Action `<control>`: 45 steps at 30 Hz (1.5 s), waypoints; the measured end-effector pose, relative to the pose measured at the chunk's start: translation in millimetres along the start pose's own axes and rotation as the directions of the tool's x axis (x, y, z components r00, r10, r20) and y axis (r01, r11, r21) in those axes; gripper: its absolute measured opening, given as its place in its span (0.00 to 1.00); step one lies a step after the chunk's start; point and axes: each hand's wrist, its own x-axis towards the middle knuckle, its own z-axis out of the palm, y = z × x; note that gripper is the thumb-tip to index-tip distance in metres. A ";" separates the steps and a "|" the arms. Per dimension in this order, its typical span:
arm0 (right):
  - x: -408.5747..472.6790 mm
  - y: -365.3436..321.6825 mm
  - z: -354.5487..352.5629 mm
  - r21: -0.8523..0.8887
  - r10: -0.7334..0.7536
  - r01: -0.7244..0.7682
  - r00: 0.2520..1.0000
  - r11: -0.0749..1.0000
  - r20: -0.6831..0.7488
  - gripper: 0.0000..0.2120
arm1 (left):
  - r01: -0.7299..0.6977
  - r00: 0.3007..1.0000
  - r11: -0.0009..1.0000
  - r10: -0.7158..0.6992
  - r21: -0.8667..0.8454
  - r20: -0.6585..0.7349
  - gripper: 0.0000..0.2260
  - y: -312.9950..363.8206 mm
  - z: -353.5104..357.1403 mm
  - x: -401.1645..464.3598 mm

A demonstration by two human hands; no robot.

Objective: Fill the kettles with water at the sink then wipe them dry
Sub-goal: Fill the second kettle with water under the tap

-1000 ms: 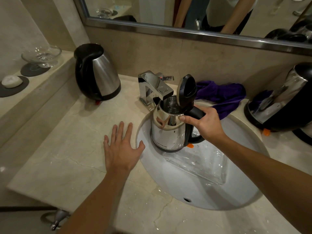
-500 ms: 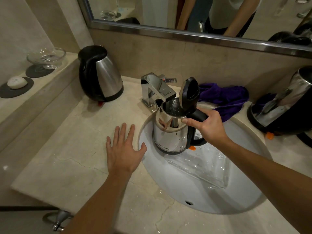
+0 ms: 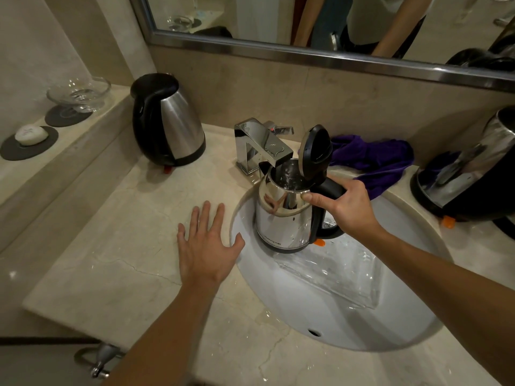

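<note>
A steel kettle [image 3: 281,218] with its black lid flipped up is held in the sink [image 3: 348,321] under the chrome faucet [image 3: 262,147]. Water shows inside its mouth. My right hand [image 3: 344,206] grips its black handle, thumb along the rim. My left hand [image 3: 207,246] rests flat, fingers spread, on the marble counter [image 3: 117,246] left of the basin. A second steel kettle [image 3: 170,122] with a closed lid stands at the back left. A third kettle [image 3: 473,174] stands at the right edge. A purple cloth [image 3: 376,160] lies behind the sink.
A clear plastic tray [image 3: 337,271] lies in the basin below the kettle. On the raised left ledge are a glass dish [image 3: 79,93] and a white soap [image 3: 30,134] on dark coasters. A mirror [image 3: 306,18] runs along the back wall.
Both hands and the held kettle stay in place under the faucet; only the camera view shifts slightly.
</note>
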 end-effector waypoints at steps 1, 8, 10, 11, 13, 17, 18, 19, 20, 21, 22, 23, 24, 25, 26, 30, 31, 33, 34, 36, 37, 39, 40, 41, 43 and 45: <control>-0.1 0.3 -0.1 -0.001 -0.001 0.001 1.000 1.000 -0.001 0.16 | 0.000 1.000 1.000 0.000 -0.003 -0.001 0.36 0.0 0.1 -0.2; 0.0 1.1 0.4 -0.006 -0.002 0.002 1.000 1.000 -0.006 0.17 | -0.001 1.000 1.000 0.001 -0.012 -0.002 0.36 -1.0 -0.2 -0.1; 0.5 2.1 0.6 -0.007 -0.011 0.011 1.000 1.000 -0.005 0.18 | -0.001 1.000 1.000 0.001 -0.004 0.000 0.36 -0.7 0.1 0.3; 0.7 2.4 0.5 -0.009 -0.011 0.011 1.000 1.000 -0.003 0.19 | -0.002 1.000 1.000 0.002 -0.002 0.000 0.36 -1.1 0.3 0.4; 1.1 3.5 0.1 -0.011 -0.009 0.009 1.000 1.000 -0.002 0.20 | -0.002 1.000 1.000 0.002 0.000 -0.004 0.36 -1.2 1.0 0.5; 1.5 6.2 -0.1 -0.009 -0.014 0.014 1.000 1.000 0.000 0.22 | -0.001 1.000 1.000 0.001 -0.009 -0.012 0.36 -0.9 1.1 0.3; 1.8 6.8 0.0 -0.010 -0.014 0.014 1.000 1.000 0.000 0.22 | 0.000 1.000 1.000 0.000 -0.006 -0.008 0.36 -0.9 0.4 0.4; 1.8 7.1 0.2 -0.012 -0.014 0.014 1.000 1.000 -0.001 0.22 | 0.001 1.000 1.000 -0.001 -0.006 -0.003 0.36 -0.7 0.1 0.5; 1.8 7.0 0.2 -0.014 -0.013 0.013 1.000 1.000 -0.001 0.22 | 0.001 1.000 1.000 -0.001 -0.010 -0.001 0.36 -0.4 0.0 0.3; 1.8 6.5 0.0 -0.013 -0.014 0.014 1.000 1.000 0.000 0.21 | -0.001 1.000 1.000 0.001 -0.012 -0.002 0.36 -0.2 0.1 0.0; 1.9 6.2 -0.2 -0.009 -0.016 0.016 1.000 1.000 0.002 0.21 | -0.002 1.000 1.000 0.002 -0.012 -0.006 0.36 -0.3 -0.2 -0.2; 1.9 6.0 -0.3 -0.006 -0.021 0.021 1.000 1.000 0.004 0.21 | -0.003 1.000 1.000 0.003 -0.012 -0.010 0.36 -0.5 -0.4 0.0; 1.6 6.0 -0.2 -0.002 -0.027 0.027 1.000 1.000 0.005 0.21 | -0.004 1.000 1.000 0.004 -0.013 -0.011 0.36 -0.6 -0.4 0.1; 1.3 5.7 -0.4 0.003 -0.034 0.034 0.999 0.999 0.006 0.21 | -0.003 1.000 1.000 0.003 -0.014 -0.010 0.36 -0.6 -0.1 0.3; 1.4 4.7 -0.4 0.008 -0.037 0.037 0.999 0.999 0.007 0.20 | -0.002 1.000 1.000 0.002 -0.012 -0.008 0.36 -0.6 0.1 0.2; 1.0 1.9 -0.1 0.029 -0.046 0.045 0.999 0.999 0.002 0.12 | -0.005 1.000 1.000 0.005 -0.012 -0.017 0.36 -1.0 0.6 -0.1; 1.0 1.6 0.0 0.029 -0.051 0.050 0.999 0.998 0.002 0.12 | -0.006 1.000 1.000 0.005 -0.022 -0.020 0.36 -1.0 0.7 -0.2; 1.3 0.5 -0.2 0.030 -0.052 0.052 0.999 0.998 0.002 0.12 | -0.009 1.000 0.999 0.008 -0.035 -0.024 0.36 -0.9 0.3 -0.5; 1.1 0.4 -0.1 0.031 -0.052 0.052 0.999 0.998 0.002 0.12 | -0.009 1.000 1.000 0.009 -0.028 -0.021 0.36 -1.0 0.1 -0.6; 1.0 2.0 0.1 0.032 -0.054 0.054 0.999 0.998 0.000 0.13 | -0.010 1.000 1.000 0.010 -0.022 -0.016 0.36 -1.0 -0.5 -0.4; 1.0 2.8 0.0 0.033 -0.054 0.054 0.999 0.998 -0.002 0.13 | -0.010 1.000 1.000 0.010 -0.025 -0.014 0.36 -0.9 -0.8 -0.5; 1.1 3.3 0.2 0.032 -0.053 0.053 0.999 0.998 -0.001 0.15 | -0.011 1.000 1.000 0.011 -0.026 -0.013 0.36 -1.2 -0.4 -0.8; 1.3 3.8 0.4 0.031 -0.052 0.052 0.999 0.998 0.000 0.16 | -0.012 1.000 1.000 0.011 -0.024 -0.016 0.36 -1.7 0.0 -0.5; 1.4 4.5 0.6 0.030 -0.052 0.052 0.999 0.998 0.000 0.17 | -0.011 1.000 1.000 0.010 -0.023 -0.017 0.37 -2.1 0.2 -0.4; 1.6 5.0 0.3 0.027 -0.046 0.046 0.999 0.999 -0.001 0.18 | -0.009 1.000 1.000 0.009 -0.025 -0.014 0.37 -2.0 0.4 -0.6; 1.6 5.4 0.2 0.028 -0.040 0.040 0.999 0.999 -0.005 0.18 | -0.007 1.000 1.000 0.007 -0.026 -0.009 0.36 -1.7 0.1 -0.9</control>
